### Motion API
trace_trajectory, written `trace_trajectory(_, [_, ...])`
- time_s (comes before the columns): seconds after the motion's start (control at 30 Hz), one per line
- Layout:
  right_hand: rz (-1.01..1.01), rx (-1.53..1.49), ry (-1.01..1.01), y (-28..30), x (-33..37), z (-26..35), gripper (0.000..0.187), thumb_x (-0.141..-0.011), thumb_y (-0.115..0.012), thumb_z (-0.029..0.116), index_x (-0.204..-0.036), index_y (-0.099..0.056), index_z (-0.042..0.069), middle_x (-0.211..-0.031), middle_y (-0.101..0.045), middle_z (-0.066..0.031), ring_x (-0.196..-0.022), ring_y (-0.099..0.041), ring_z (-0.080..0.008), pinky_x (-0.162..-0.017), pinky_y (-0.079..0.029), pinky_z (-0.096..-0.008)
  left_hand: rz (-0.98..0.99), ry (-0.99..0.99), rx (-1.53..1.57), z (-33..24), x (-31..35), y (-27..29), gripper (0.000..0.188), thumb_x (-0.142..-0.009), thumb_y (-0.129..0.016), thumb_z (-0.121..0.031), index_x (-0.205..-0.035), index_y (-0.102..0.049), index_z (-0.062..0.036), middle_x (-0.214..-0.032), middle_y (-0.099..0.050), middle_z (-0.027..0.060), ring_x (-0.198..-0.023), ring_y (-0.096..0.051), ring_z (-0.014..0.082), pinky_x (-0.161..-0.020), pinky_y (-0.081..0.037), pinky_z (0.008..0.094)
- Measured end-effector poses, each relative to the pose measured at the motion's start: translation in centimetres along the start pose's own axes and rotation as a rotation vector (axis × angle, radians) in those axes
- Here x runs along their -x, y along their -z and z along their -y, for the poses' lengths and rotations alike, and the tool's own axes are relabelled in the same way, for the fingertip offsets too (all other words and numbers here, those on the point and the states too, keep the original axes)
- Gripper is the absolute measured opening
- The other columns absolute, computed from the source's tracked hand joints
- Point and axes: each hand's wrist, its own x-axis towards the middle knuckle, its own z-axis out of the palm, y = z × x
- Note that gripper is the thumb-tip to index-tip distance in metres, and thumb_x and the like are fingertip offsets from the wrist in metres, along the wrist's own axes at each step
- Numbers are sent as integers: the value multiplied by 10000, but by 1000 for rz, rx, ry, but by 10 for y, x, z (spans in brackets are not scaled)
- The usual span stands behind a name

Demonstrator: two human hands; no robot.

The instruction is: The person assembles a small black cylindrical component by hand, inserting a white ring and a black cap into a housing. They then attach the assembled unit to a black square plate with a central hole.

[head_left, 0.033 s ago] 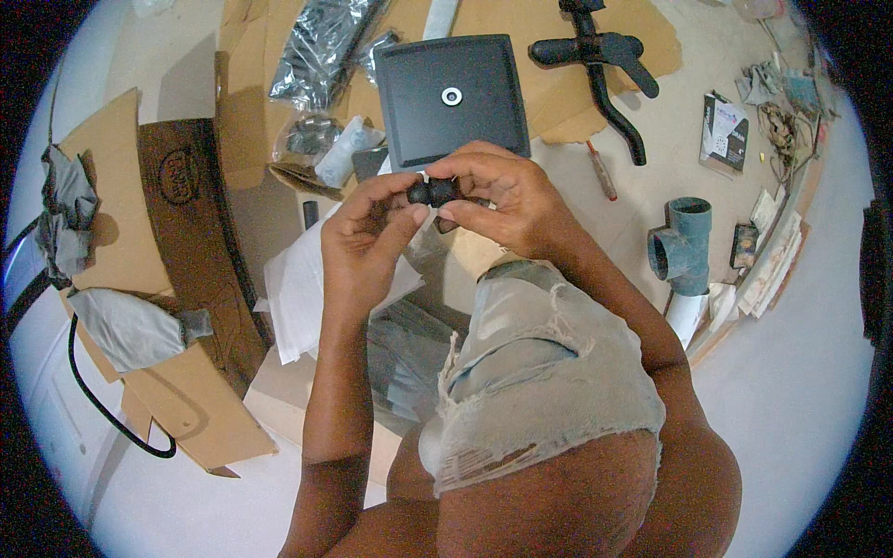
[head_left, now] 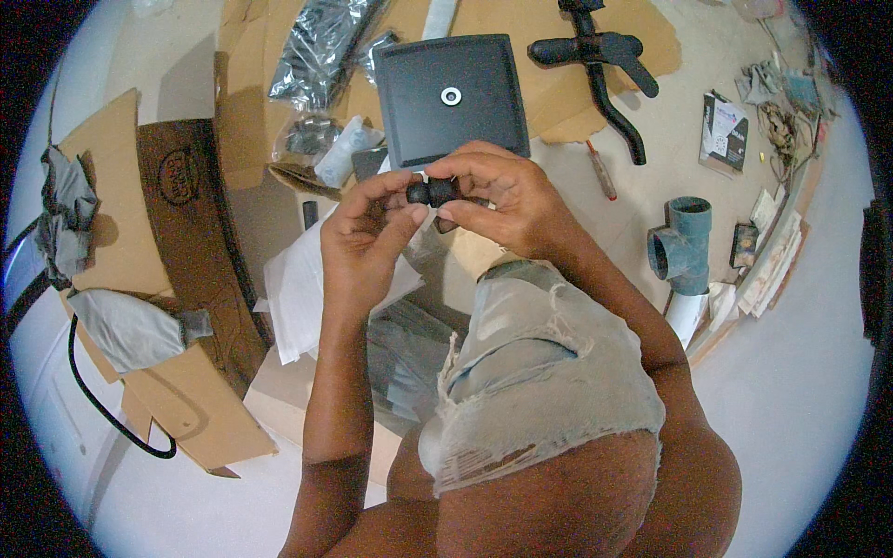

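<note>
Between my two hands is a small black pipe fitting, with a narrower round end at the left and a thicker ridged part at the right. The fingertips of my left hand pinch the narrower end. My right hand grips the thicker part between thumb and fingers, which partly hide it. Just beyond my hands lies a square black shower head with a pale ring at its centre. Farther right, a black mixer tap with a curved spout rests on a cardboard sheet.
Plastic-wrapped parts lie at the far left. A screwdriver is right of my hands, with a grey-blue pipe tee nearer me. An open cardboard box stands at left. White paper lies beside my left forearm.
</note>
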Motion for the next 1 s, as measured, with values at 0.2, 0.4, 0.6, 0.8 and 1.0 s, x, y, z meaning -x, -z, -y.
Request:
trace_trajectory(0.2, [-39,70,39,3,-6,-4,343,-825,-682,29,-1163,-629,12,-980,-586,-91,-848,-618,-162,-777,-549,-306,-38,51,107,7,-7,-1,282,-871,-702,-55,-1139,-634,0,-1034,-661,70,-926,-616,131,-811,-503,276])
trace_trajectory(0.4, [-34,-146,-110,5,-5,-3,352,-850,-615,-105,-1197,-580,-52,-1093,-541,-105,-968,-640,-194,-813,-596,-321,-28,166,492,19,-14,1,322,-899,-672,-101,-1197,-593,-9,-1087,-668,121,-930,-654,179,-789,-541,291])
trace_trajectory(0.6, [-25,-60,-105,8,-7,0,364,-850,-612,-111,-1207,-575,-50,-1112,-563,-112,-955,-646,-185,-800,-594,-319,110,226,788,29,-16,6,319,-921,-649,-141,-1212,-570,-35,-1095,-664,119,-921,-652,193,-766,-535,275])
trace_trajectory(0.8, [-37,-190,-220,6,-6,3,364,-855,-614,-104,-1210,-561,-44,-1037,-616,-115,-909,-650,-167,-784,-594,-310,65,259,760,31,-16,3,264,-959,-596,-133,-1195,-557,-22,-1111,-664,158,-858,-679,179,-736,-564,272])
trace_trajectory(1.0, [-73,-257,-140,2,-6,-5,352,-865,-641,-15,-1209,-563,-7,-884,-640,-66,-751,-619,-108,-652,-531,-273,3,153,636,28,-16,-5,295,-971,-579,-144,-1234,-530,-20,-1098,-663,159,-873,-687,200,-757,-585,323])
